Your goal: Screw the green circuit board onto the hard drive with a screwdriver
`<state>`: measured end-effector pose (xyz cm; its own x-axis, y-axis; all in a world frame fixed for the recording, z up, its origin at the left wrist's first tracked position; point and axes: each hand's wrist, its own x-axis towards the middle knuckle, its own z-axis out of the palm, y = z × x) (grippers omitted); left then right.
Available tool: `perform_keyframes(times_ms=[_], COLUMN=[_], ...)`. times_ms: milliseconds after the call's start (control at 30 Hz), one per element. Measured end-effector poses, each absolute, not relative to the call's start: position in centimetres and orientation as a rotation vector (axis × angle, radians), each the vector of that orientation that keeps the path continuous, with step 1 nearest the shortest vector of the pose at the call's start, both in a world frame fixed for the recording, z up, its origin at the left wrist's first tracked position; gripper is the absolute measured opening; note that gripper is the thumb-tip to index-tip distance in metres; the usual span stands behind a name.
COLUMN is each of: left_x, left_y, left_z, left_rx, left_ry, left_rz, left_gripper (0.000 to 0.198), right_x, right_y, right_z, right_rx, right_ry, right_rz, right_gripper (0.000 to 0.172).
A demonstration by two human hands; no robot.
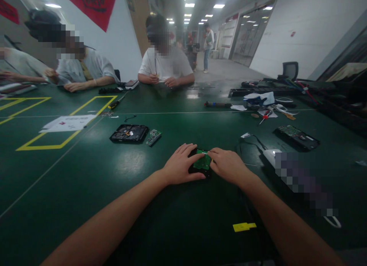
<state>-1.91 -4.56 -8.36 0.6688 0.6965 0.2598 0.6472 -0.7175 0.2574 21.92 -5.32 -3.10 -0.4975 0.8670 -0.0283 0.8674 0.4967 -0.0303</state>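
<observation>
Circuit board [202, 163] between fingers, left hand [180, 166] clasping black drive [192, 169]; right hand [228, 166] pinching board edge

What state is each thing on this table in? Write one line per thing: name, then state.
left hand: clasping the black case, fingers on top, thumb along its near side.
right hand: fingertips at the green board's right edge, grip unclear.
green board: lying exposed on the black case.
black case: lying flat under the green board.
open casing: opened, insides showing, untouched.
small board: loose, beside the open casing.
yellow tag: lying flat, untouched.
</observation>
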Motion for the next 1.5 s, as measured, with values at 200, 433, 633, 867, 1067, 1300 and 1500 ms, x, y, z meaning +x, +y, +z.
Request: perform_keyframes(times_ms=[200,433,633,867,1067,1300,1500], left_x=[-2.0,-2.0,-2.1,-2.2,-2.3,-2.2,-1.9], left_y=[-4.6,-4.4,-4.4,-4.4,-4.4,-4.4,-5.1], left_z=[-8.2,-8.6,-8.8,-8.6,-8.4,-8.2,-7.9], left_rx=[2.747,2.746,2.761,2.764,2.783,2.805,2.851], left_ry=[1.119,1.104,1.102,1.091,1.053,1.025,1.043], left_rz=[0.495,0.511,0.522,0.511,0.523,0.551,0.518], left_gripper=[0.085,0.085,0.085,0.084,0.081,0.079,0.081], right_x=[22.6,23.1,23.4,24.1,24.4,24.6,24.7], right_y=[-4.8,-4.0,-3.6,-3.7,-3.4,-3.9,-2.8], right_z=[-3.6,-4.9,-5.6,-4.3,-3.5,-3.2,-5.2], right_rx=[1.614,1.685,1.733,1.923,1.818,1.914,2.015], right_ry=[2.806,2.904,2.967,3.182,3.505,3.821,3.582], right_rz=[-0.231,-0.262,-0.261,-0.21,0.077,0.127,-0.157], right_gripper=[0.035,0.031,0.024,0.032,0.062,0.058,0.056])
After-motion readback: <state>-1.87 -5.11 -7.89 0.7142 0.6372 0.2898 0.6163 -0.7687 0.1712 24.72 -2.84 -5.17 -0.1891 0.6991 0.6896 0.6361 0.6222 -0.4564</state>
